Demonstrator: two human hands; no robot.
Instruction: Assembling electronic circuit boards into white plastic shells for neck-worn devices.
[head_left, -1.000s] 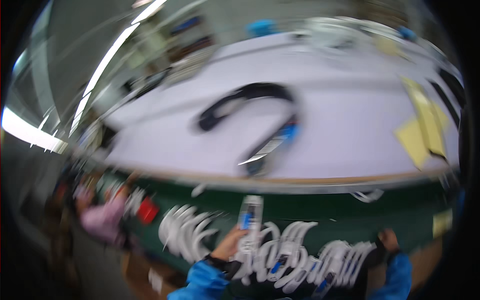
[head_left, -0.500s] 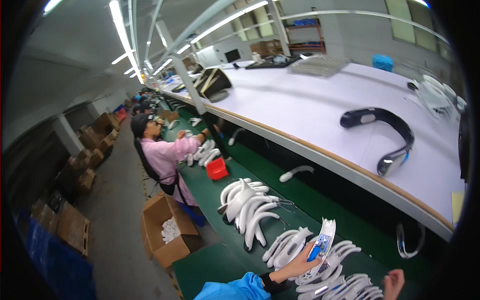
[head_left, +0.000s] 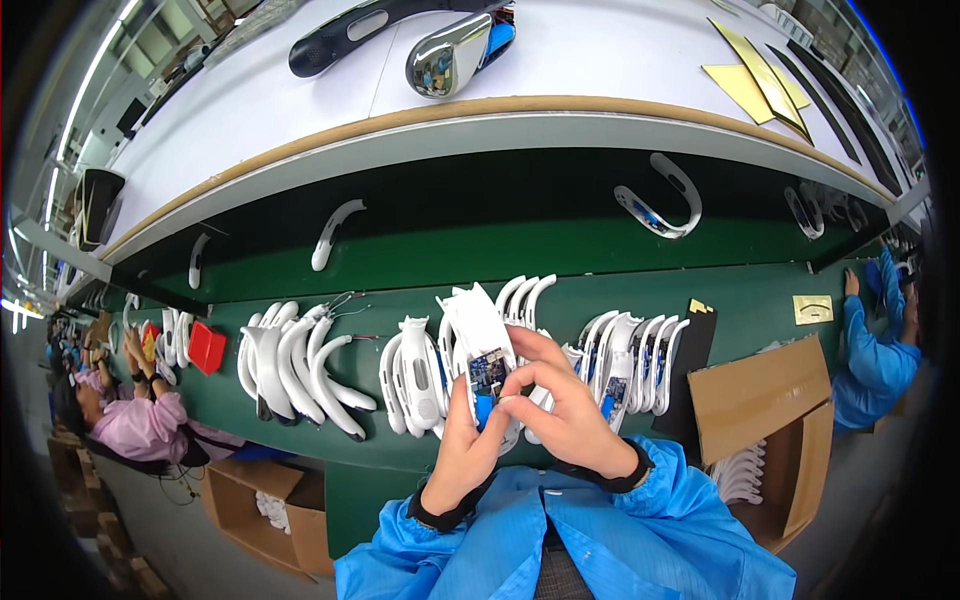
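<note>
In front of my chest I hold a white curved neck fan shell (head_left: 475,315), tilted with its inside facing up. A dark blue circuit board (head_left: 489,369) and a bright blue part (head_left: 484,409) sit inside it. My left hand (head_left: 461,445) is closed around the lower end of the shell. Over the board's lower edge, my right hand (head_left: 572,412) is pinched, thumb against forefinger; what lies between the fingertips is too small to make out. Just left of the held shell lie several white shells (head_left: 410,375), and to the right several more with boards inside (head_left: 617,375).
White curved pieces with wires (head_left: 290,360) and a red bin (head_left: 206,348) lie further left on the green bench (head_left: 400,460). Cardboard boxes (head_left: 760,400) stand at the near side. A shelf edge (head_left: 560,105) crosses above the bench. Co-workers sit at both sides.
My view has swung from the left down to the bench before me. The held shell is now before my chest, and my right hand, formerly apart at the right, has come onto it.
</note>
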